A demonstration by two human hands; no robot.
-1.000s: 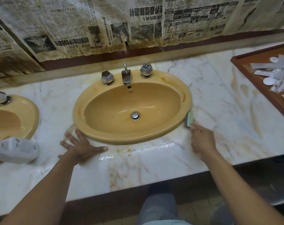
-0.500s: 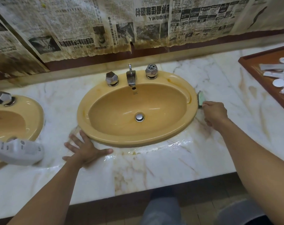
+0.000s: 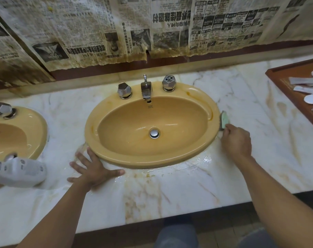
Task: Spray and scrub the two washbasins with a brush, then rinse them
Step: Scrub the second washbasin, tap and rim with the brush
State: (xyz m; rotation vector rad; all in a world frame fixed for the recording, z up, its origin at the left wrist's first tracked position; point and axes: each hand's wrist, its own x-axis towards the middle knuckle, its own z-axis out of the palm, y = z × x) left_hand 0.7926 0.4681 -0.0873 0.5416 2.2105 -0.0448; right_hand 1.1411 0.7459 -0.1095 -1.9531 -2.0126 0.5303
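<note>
Washbasin (image 3: 152, 162) with a hand either side
Right hand (image 3: 236, 140) grips a green scrubber (image 3: 224, 119) at its right rim, left hand (image 3: 93, 170) lies flat on the counter (image 3: 188, 190) out front, fingers spread.

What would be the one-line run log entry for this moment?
right hand: grips green scrub pad at rim of right washbasin | left hand: flat on wet marble counter | white bottle: beside left washbasin

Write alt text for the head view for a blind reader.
The right hand holds a green scrubber against the right rim of the yellow washbasin; the left hand lies flat on the wet marble counter. A white bottle lies at left.
</note>
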